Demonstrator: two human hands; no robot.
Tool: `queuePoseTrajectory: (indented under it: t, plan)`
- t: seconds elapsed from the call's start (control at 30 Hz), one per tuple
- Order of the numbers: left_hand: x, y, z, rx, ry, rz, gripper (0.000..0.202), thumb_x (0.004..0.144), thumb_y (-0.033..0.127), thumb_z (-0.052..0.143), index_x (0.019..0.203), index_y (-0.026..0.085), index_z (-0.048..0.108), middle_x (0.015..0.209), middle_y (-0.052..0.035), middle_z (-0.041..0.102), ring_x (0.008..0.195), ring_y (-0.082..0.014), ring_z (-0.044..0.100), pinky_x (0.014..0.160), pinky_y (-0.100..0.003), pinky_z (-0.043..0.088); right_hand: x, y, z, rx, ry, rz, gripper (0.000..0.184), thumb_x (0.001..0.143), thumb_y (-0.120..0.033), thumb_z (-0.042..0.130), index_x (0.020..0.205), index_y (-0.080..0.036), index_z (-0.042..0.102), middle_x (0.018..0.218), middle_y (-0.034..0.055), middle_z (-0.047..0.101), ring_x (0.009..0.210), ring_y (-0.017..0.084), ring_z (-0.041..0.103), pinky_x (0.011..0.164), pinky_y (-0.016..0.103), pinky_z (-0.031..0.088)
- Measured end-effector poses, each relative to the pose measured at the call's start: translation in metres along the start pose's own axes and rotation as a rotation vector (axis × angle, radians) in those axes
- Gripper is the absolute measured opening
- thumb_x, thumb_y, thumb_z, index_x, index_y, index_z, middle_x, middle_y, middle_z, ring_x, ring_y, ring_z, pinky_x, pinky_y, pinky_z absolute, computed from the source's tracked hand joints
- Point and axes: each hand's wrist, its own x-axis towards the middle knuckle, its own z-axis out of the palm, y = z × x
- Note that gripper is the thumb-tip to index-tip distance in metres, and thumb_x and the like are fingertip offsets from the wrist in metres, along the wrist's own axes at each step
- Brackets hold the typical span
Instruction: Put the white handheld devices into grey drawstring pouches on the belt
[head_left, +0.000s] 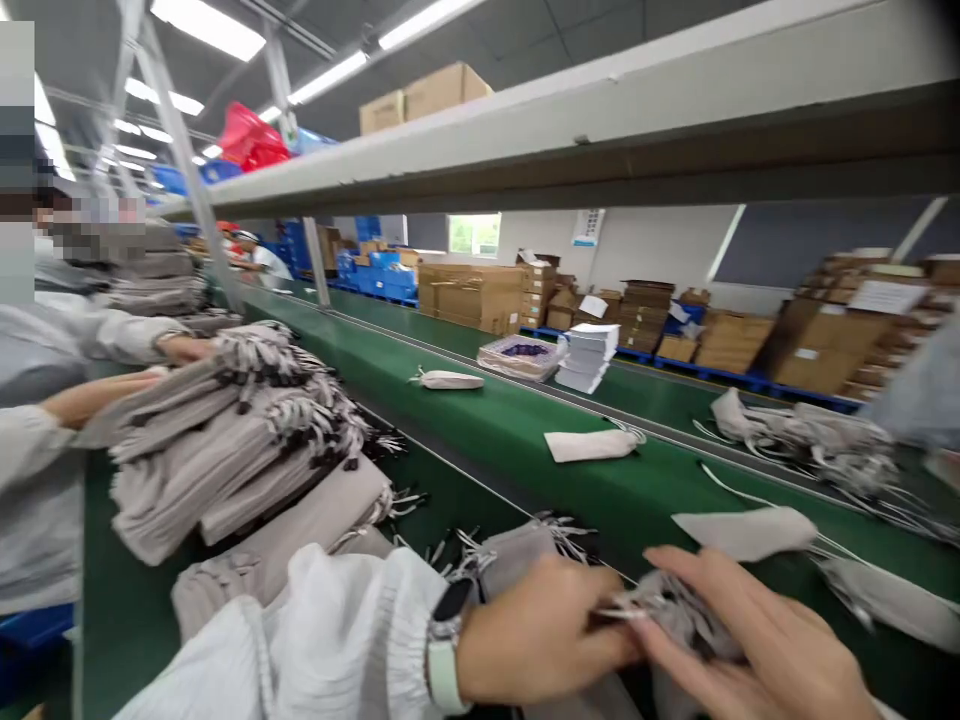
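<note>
My left hand (pixel 551 630), with a watch at the wrist, is closed in a pinch on the white cord of a grey drawstring pouch. My right hand (pixel 757 640) grips the bunched cloth of that drawstring pouch (pixel 679 610), its thumb close to my left fingertips. Part of the pouch is hidden behind the fingers. Beneath my left wrist lie more grey pouches (pixel 517 555) with dark-tipped cords. Flat on the green belt beyond my right hand is another pouch (pixel 750 533), and one more (pixel 900 600) lies to its right.
Stacked grey pouches (pixel 225 440) rise at the left, beside a co-worker's hands (pixel 105 395). Single pouches (pixel 592 445) lie along the green belt (pixel 495 430). A heap of pouches (pixel 810 440) sits at the right. Overhead runs a long shelf (pixel 562 140). Cardboard boxes (pixel 472 295) stand behind.
</note>
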Motion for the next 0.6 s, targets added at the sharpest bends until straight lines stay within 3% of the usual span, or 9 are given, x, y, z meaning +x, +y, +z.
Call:
queuePoseTrajectory:
  t: [0.1,0.17,0.23,0.33,0.43,0.53,0.6]
  plan:
    - [-0.002,0.007,-0.006,-0.087,-0.024,-0.082,0.037,0.083,0.032,0.038,0.051,0.015,0.028,0.047,0.0054,0.025,0.045,-0.0061,0.028,0.043,-0.019,0.02,0.016,0.029,-0.003,0.036,-0.078,-0.048,0.032,0.071,-0.04,0.05,0.094,-0.017,0.05,0.062,0.0034,0.058,0.05,0.013,0.053,0.046,0.023,0.039]
    - [-0.004,0.009,-0.007,-0.134,-0.054,-0.135,0.042,0.085,0.036,0.031,0.051,0.015,0.02,0.049,0.0046,0.017,0.045,-0.0069,0.021,0.043,-0.021,0.017,0.014,0.057,-0.001,0.098,-0.073,0.084,0.027,0.08,-0.036,0.032,0.082,-0.017,0.05,0.044,-0.0032,0.044,0.035,0.009,0.038,0.039,0.021,0.032]
    - [-0.005,0.007,-0.005,-0.156,-0.067,-0.194,0.042,0.085,0.039,0.029,0.053,0.016,0.016,0.052,0.0038,0.015,0.047,-0.0079,0.017,0.043,-0.022,0.015,0.006,0.082,0.003,0.0,-0.032,0.221,0.026,0.081,-0.031,0.031,0.064,-0.018,0.046,0.043,-0.0032,0.041,0.037,0.008,0.038,0.042,0.02,0.031]
    - [-0.008,0.001,0.002,-0.188,-0.129,-0.228,0.04,0.084,0.041,0.027,0.055,0.016,0.014,0.055,0.0029,0.013,0.049,-0.0095,0.015,0.043,-0.024,0.014,-0.004,0.104,0.01,-0.094,-0.079,0.284,0.032,0.082,-0.031,0.026,0.053,-0.019,0.037,0.045,-0.0017,0.039,0.042,0.009,0.039,0.046,0.021,0.031]
    - [-0.012,-0.002,0.01,-0.249,-0.176,-0.229,0.04,0.082,0.043,0.028,0.054,0.017,0.015,0.054,0.0027,0.014,0.048,-0.0103,0.017,0.043,-0.023,0.015,-0.004,0.108,0.015,-0.093,-0.203,0.336,0.035,0.082,-0.033,0.022,0.052,-0.019,0.036,0.047,-0.0012,0.038,0.045,0.009,0.038,0.049,0.022,0.032]
    - [-0.01,-0.005,0.012,-0.317,-0.063,-0.255,0.038,0.081,0.044,0.03,0.054,0.018,0.02,0.054,0.0026,0.02,0.05,-0.0114,0.022,0.043,-0.022,0.019,0.005,0.097,0.013,0.041,-0.299,0.534,0.039,0.082,-0.04,0.025,0.056,-0.018,0.044,0.047,-0.0023,0.038,0.046,0.009,0.039,0.051,0.022,0.033]
    - [-0.002,-0.011,0.013,-0.322,0.026,-0.254,0.036,0.081,0.043,0.031,0.055,0.018,0.024,0.055,0.0028,0.025,0.051,-0.0117,0.025,0.045,-0.021,0.022,0.01,0.081,0.014,0.277,-0.492,0.608,0.037,0.079,-0.046,0.032,0.071,-0.017,0.053,0.05,-0.0031,0.044,0.047,0.008,0.043,0.05,0.021,0.035]
